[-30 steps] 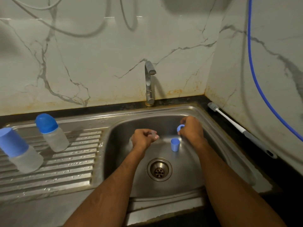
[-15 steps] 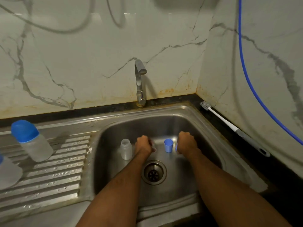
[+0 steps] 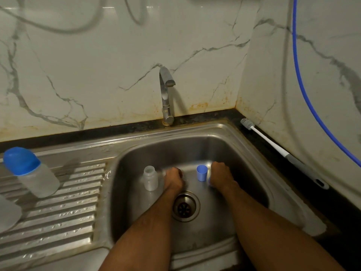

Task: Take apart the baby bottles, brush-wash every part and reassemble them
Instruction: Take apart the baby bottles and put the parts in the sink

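Both hands are low in the steel sink [image 3: 254, 153], knuckles up, fingers curled under. My left hand [image 3: 173, 179] is closed round a small clear teat, mostly hidden beneath it. My right hand [image 3: 221, 176] grips a blue screw ring, of which only a sliver [image 3: 208, 181] shows at its left edge. Between the hands a small blue cap [image 3: 202, 173] stands on the sink floor. An open, clear bottle body [image 3: 150, 178] stands upright just left of my left hand. A capped bottle [image 3: 31, 173] with a blue lid stands on the drainboard.
A bottle brush [image 3: 273, 146] with a white-and-grey handle lies on the dark counter along the right wall. The tap [image 3: 166, 94] rises behind the sink, with no water running. The drain [image 3: 185, 207] sits between my forearms. Part of another bottle [image 3: 7, 212] shows at the left edge.
Both hands have dropped from mid-sink height to the sink floor, either side of the blue cap. The bottle body beside my left hand is now visible.
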